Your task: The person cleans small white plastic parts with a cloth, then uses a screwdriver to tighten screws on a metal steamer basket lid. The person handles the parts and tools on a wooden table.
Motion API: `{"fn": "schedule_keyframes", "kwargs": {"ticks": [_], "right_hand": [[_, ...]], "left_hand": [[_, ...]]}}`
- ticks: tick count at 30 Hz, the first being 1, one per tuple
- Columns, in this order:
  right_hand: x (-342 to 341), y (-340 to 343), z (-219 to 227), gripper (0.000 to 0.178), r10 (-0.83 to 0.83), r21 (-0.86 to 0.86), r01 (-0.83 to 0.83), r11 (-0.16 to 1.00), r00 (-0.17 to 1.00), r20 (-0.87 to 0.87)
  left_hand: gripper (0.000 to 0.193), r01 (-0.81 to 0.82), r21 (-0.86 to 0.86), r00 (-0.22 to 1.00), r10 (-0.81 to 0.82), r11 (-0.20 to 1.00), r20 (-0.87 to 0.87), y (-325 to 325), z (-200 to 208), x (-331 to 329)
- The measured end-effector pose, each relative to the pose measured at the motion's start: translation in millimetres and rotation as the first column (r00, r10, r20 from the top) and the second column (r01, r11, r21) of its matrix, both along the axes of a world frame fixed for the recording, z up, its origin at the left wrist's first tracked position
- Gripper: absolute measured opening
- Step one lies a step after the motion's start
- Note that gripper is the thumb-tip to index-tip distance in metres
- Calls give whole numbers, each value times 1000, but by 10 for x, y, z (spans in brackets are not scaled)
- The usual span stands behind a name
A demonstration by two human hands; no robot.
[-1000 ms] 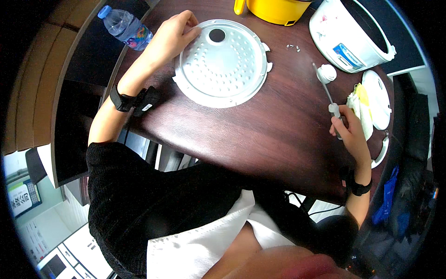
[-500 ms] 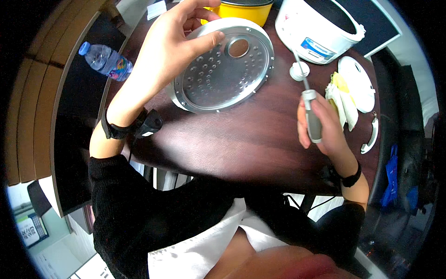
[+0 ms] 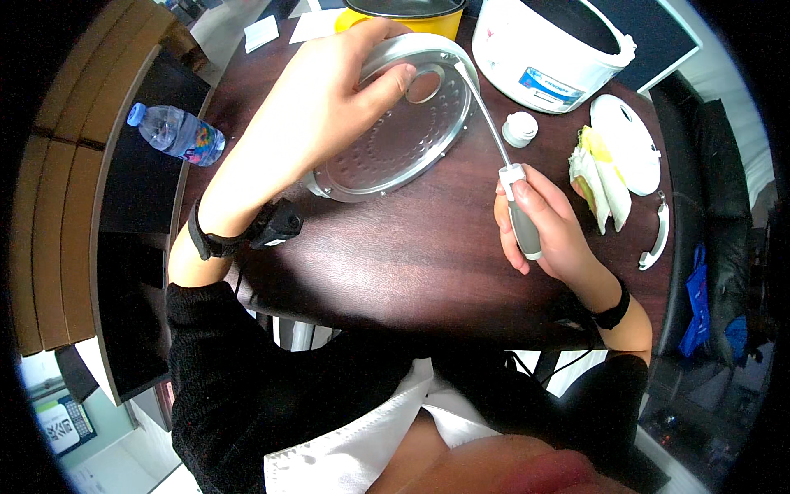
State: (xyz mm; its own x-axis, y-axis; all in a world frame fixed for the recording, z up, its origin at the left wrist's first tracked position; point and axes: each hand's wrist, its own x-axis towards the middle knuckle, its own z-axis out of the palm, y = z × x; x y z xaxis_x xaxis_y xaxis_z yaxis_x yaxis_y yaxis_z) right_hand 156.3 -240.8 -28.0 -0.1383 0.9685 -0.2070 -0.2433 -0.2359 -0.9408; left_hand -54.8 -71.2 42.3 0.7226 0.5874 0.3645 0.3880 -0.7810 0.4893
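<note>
My left hand (image 3: 350, 99) grips the upper left rim of a round lid (image 3: 383, 152), with the thumb over its metal inner face. That dimpled metal disc has a round hole near the top and small screws around its edge, and the lid is tilted up off the table. In my right hand (image 3: 547, 214) is a screwdriver (image 3: 522, 218) with a grey and white handle, the fingers wrapped round it. Its long shaft points up and left, and the tip is at the lid's upper right rim, near a screw. Whether the tip sits in the screw I cannot tell.
Behind the lid stand a yellow pot (image 3: 444, 25) and a white rice cooker body (image 3: 543, 62). Right of the lid are a small white cap (image 3: 519, 129), a crumpled cloth (image 3: 605, 185), a white oval cover (image 3: 625, 144) and a curved white handle (image 3: 657, 235). A water bottle (image 3: 177, 136) is at the left.
My right hand has moved left, bringing the screwdriver tip from beside the cooker to the lid's rim. The lid in my left hand has tilted and shifted slightly.
</note>
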Motion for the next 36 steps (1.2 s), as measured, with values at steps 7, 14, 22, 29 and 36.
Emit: {"fn": "schedule_keyframes", "kwargs": {"ticks": [7, 14, 22, 29, 36], "right_hand": [[-24, 0, 21, 26, 7, -13, -7, 1000, 1000, 24], [-28, 8, 13, 25, 15, -10, -15, 1000, 1000, 5], [-61, 0, 52, 25, 4, 25, -5, 1000, 999, 41], [-90, -30, 58, 24, 4, 24, -5, 1000, 999, 46], [-117, -23, 9, 23, 20, 28, -20, 999, 1000, 21]], "left_hand": [[39, 8, 72, 999, -6, 997, -36, 38, -19, 8], [40, 30, 41, 999, -29, 999, -31, 24, 0, 2], [39, 9, 51, 1000, -8, 999, -24, -79, 3, -32], [37, 30, 17, 1000, -30, 999, 3, -69, -4, -64], [35, 12, 9, 1000, -12, 1000, -6, -76, -5, -81]]}}
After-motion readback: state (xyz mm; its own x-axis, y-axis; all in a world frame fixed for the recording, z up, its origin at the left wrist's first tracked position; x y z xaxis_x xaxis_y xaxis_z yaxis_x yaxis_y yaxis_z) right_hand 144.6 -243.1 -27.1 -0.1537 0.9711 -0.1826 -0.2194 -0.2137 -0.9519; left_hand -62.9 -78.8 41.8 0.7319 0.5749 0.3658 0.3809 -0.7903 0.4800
